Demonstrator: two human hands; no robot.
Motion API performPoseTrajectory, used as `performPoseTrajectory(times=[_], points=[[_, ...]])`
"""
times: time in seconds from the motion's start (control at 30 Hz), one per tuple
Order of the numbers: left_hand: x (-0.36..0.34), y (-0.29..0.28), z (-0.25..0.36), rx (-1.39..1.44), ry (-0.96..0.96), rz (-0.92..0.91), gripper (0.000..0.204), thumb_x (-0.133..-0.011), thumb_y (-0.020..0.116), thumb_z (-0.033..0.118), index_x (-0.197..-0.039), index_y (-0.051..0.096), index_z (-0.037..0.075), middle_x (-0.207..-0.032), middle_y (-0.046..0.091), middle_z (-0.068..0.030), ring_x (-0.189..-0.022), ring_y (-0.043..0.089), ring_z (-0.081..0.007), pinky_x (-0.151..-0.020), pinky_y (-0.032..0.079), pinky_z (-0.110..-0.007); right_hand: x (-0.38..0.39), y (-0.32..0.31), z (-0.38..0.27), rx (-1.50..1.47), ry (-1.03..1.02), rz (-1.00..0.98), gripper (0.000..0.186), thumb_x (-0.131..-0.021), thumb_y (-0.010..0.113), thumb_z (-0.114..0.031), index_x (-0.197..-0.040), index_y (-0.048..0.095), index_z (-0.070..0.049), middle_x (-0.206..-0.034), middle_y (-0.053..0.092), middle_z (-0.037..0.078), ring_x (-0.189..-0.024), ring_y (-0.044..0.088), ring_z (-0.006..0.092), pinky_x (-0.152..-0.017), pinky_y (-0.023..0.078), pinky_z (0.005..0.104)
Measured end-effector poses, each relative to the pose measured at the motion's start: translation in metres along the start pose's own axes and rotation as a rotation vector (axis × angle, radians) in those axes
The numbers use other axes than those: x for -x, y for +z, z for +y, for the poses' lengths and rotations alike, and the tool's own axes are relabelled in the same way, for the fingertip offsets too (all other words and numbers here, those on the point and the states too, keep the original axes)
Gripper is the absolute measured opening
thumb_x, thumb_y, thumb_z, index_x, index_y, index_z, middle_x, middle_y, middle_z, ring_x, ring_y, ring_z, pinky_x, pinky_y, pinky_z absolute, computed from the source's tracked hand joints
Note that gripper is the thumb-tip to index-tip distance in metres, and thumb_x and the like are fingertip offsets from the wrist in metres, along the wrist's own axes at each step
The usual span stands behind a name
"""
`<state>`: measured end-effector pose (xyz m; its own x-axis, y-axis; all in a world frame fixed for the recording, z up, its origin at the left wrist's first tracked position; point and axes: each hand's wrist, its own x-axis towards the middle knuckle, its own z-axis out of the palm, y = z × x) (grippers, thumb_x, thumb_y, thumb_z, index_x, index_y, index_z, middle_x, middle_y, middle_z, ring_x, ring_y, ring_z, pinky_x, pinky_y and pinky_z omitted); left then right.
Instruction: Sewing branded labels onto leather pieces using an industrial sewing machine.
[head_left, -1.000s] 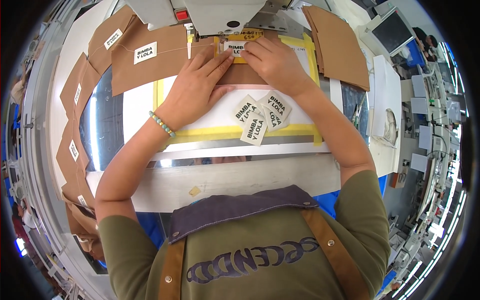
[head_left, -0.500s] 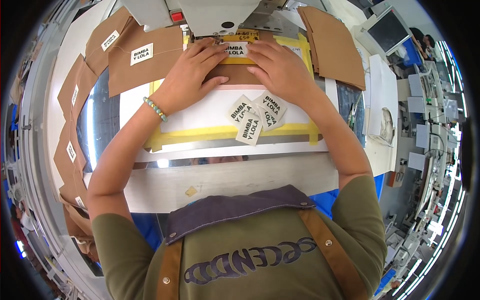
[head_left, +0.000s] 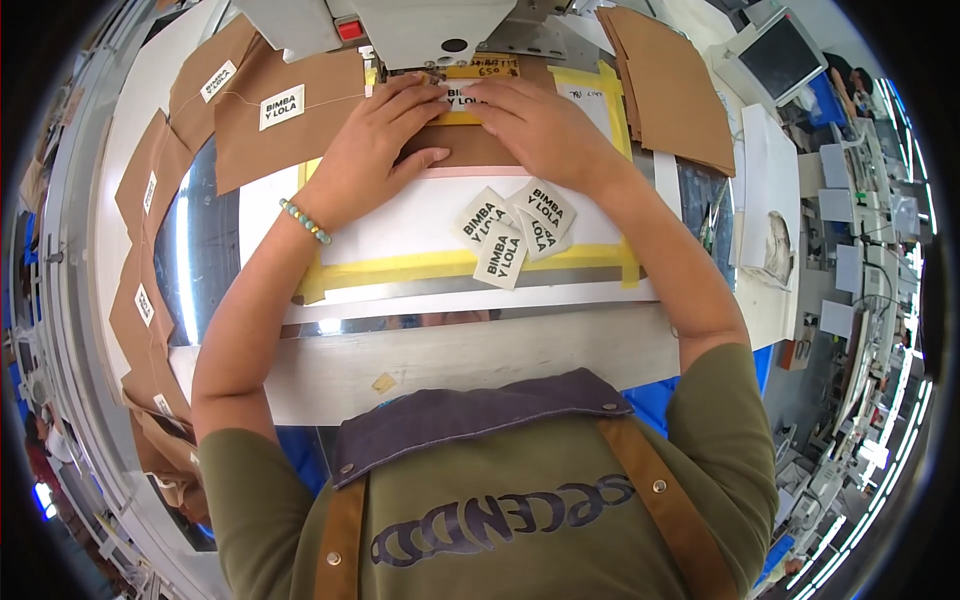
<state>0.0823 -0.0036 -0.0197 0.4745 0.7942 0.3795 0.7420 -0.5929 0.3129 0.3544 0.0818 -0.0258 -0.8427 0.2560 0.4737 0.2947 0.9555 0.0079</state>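
Note:
Under the head of a sewing machine (head_left: 425, 28), a brown fabric piece (head_left: 470, 150) lies on the work surface. On it is a white label with dark print (head_left: 459, 97), framed by a yellow edge and partly hidden by fingers. My left hand (head_left: 375, 150) lies flat at the label's left, fingers stretched toward the needle area, thumb apart on the brown fabric. From the right, my right hand (head_left: 555, 135) rests with its fingers extended over the label's right part. Neither hand grasps anything. Several loose white labels (head_left: 499, 257) overlap on the white sheet just below my hands.
Brown pieces with sewn labels (head_left: 290, 130) trail down the left side, joined by thread. A stack of brown pieces (head_left: 675, 95) lies at the right, near a screen (head_left: 780, 62) and a white box (head_left: 768, 200). Yellow tape (head_left: 450, 262) edges the white sheet.
My right hand has slid left and now covers more of the label. My left hand has shifted only slightly. The loose labels stay in place.

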Motion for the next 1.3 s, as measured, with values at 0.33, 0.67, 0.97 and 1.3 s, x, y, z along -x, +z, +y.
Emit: performPoseTrajectory(times=[0.33,0.67,0.97,1.3], points=[[0.012,-0.048,0.033,-0.018,-0.026,0.000,0.052,-0.095,0.079,0.018,-0.144,0.065,0.003,-0.141,0.070,-0.0117,-0.127,0.067,-0.0333,-0.105,0.055,-0.045,-0.009,-0.002,0.003,-0.251,0.149,-0.130,0.038,-0.105,0.068,-0.027,-0.138,0.073,-0.009,-0.151,0.065,0.006,-0.135,0.057,0.0322,-0.116,0.047,0.0461],[0.034,-0.120,0.174,1.095,0.500,0.386,0.031,-0.101,0.067,0.009,-0.132,0.068,0.013,-0.098,0.081,-0.0090,-0.077,0.077,-0.0282,-0.063,0.064,-0.036,-0.015,-0.006,0.000,-0.247,0.143,-0.126,0.037,-0.105,0.069,-0.030,-0.136,0.075,-0.010,-0.147,0.068,0.005,-0.132,0.058,0.0317,-0.114,0.048,0.0455],[0.028,-0.125,0.176,1.201,0.647,0.080,0.046,-0.101,0.065,0.003,-0.144,0.057,0.015,-0.100,0.080,-0.0100,-0.078,0.076,-0.0300,-0.062,0.063,-0.035,-0.010,-0.002,0.000,-0.232,0.160,-0.129,0.039,-0.106,0.068,-0.030,-0.139,0.073,-0.009,-0.152,0.066,0.004,-0.135,0.058,0.0316,-0.116,0.047,0.0451],[0.027,-0.097,0.155,0.829,0.414,-0.076,0.037,-0.097,0.073,0.009,-0.133,0.077,0.003,-0.107,0.079,-0.0134,-0.087,0.074,-0.0274,-0.073,0.059,-0.038,-0.017,0.009,0.014,-0.166,0.182,-0.137,0.044,-0.106,0.068,-0.033,-0.144,0.069,-0.010,-0.158,0.061,0.006,-0.140,0.055,0.0314,-0.120,0.044,0.0448]])
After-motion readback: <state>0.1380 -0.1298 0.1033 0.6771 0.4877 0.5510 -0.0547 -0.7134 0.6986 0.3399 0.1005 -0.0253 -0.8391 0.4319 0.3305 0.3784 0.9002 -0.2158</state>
